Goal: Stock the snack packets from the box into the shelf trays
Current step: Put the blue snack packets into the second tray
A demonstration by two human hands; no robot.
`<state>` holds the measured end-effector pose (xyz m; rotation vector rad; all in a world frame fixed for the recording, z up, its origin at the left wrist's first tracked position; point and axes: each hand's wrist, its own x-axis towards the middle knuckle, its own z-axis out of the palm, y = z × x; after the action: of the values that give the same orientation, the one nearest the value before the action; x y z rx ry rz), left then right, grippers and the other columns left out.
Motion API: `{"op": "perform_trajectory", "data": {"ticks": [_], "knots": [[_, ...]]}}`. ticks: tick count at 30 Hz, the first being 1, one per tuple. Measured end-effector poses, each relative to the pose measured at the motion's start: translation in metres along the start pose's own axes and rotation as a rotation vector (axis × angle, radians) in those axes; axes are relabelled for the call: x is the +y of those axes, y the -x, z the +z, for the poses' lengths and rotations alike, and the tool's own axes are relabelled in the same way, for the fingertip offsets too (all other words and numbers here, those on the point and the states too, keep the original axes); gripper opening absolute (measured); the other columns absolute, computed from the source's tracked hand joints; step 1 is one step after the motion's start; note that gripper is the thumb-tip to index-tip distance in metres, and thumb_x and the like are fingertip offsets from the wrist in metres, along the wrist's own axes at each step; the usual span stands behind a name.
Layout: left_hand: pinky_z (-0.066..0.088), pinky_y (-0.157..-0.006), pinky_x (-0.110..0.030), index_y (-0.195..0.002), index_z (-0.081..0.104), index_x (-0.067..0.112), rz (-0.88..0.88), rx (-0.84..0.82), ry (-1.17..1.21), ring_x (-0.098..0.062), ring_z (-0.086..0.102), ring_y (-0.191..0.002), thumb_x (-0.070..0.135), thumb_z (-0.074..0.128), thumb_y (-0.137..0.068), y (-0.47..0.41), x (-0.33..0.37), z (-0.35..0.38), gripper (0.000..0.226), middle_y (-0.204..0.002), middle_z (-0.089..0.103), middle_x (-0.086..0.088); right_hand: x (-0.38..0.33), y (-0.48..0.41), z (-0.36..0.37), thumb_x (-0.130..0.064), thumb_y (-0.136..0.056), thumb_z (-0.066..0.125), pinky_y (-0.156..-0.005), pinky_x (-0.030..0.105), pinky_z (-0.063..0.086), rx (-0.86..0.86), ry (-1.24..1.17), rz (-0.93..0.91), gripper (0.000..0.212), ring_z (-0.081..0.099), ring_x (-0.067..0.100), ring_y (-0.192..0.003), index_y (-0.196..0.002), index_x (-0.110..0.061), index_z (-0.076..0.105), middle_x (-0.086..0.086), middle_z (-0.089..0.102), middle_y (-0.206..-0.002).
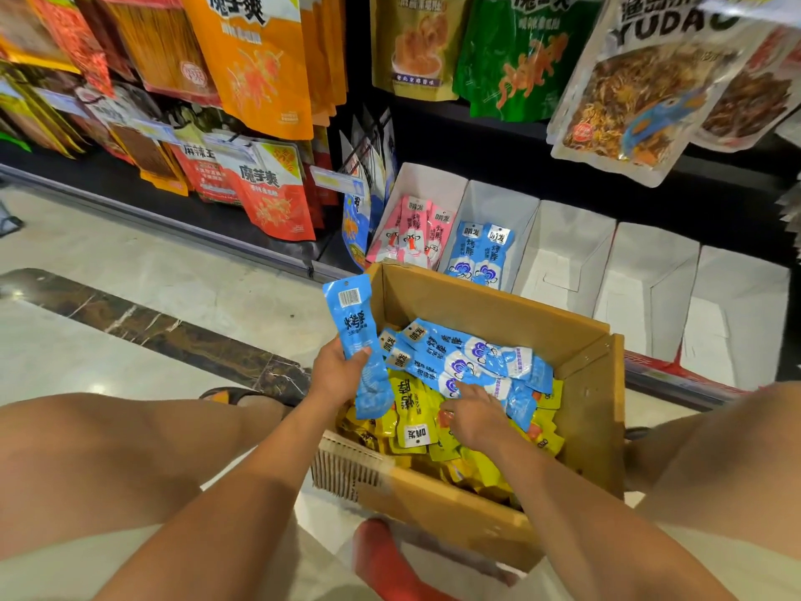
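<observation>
A cardboard box (594,409) stands on the floor between my knees, holding several blue packets (472,353) on top of many yellow packets (416,422). My left hand (336,375) grips a long blue packet (355,327) upright over the box's left edge. My right hand (474,416) reaches into the box, fingers resting on a blue packet there; whether it grips one I cannot tell. On the low shelf behind the box stand white trays: one with pink packets (416,227), one with blue packets (481,249), and bare white trays (563,253) to the right.
Hanging snack bags (260,58) fill the racks above and to the left. A large bag (641,88) hangs at upper right over the trays. The tiled floor (130,271) lies to the left. My knees flank the box, and a sandalled foot (234,396) sits beside it.
</observation>
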<state>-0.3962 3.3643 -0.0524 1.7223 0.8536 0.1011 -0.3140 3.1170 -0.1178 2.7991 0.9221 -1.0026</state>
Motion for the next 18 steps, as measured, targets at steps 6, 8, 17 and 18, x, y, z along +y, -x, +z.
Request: {"op": "perform_trajectory", "data": {"ticks": [6,8,17,18], "knots": [[0.057,-0.088,-0.042,-0.107,0.066,0.025,-0.044,0.014,0.022,-0.023,0.068,-0.098,0.017,0.067,-0.099,-0.002,-0.004,-0.008,0.012,-0.103,0.070,0.001,-0.020,-0.018,0.004,-0.027,-0.098,0.047,-0.122,0.055,0.014,-0.057,0.108,-0.034,0.052,0.009,0.035,-0.153,-0.150,-0.025,0.042,0.002,0.009,-0.168],[0.056,-0.087,-0.041,-0.109,0.065,0.023,-0.050,0.008,0.006,-0.022,0.067,-0.098,0.018,0.066,-0.100,-0.001,-0.002,-0.010,0.010,-0.104,0.069,0.001,-0.022,-0.019,0.003,-0.027,-0.098,0.049,-0.122,0.053,0.015,-0.042,0.095,-0.031,0.061,0.011,0.033,-0.152,-0.155,-0.018,0.031,0.001,0.011,-0.168],[0.057,-0.091,-0.045,-0.115,0.066,0.020,-0.094,0.004,0.023,-0.026,0.069,-0.105,0.017,0.064,-0.101,0.004,-0.001,-0.020,0.014,-0.109,0.070,0.000,-0.018,-0.029,0.000,-0.029,-0.097,0.050,-0.123,0.054,0.013,-0.108,0.132,-0.039,0.063,0.009,0.031,-0.153,-0.156,-0.022,0.028,0.001,0.006,-0.168],[0.057,-0.090,-0.044,-0.114,0.066,0.020,-0.097,0.005,0.017,-0.025,0.068,-0.105,0.018,0.064,-0.101,0.004,-0.001,-0.020,0.014,-0.109,0.069,0.000,-0.019,-0.029,0.000,-0.028,-0.097,0.050,-0.123,0.053,0.014,-0.100,0.122,-0.035,0.065,0.010,0.030,-0.153,-0.157,-0.019,0.025,0.001,0.007,-0.168]]}}
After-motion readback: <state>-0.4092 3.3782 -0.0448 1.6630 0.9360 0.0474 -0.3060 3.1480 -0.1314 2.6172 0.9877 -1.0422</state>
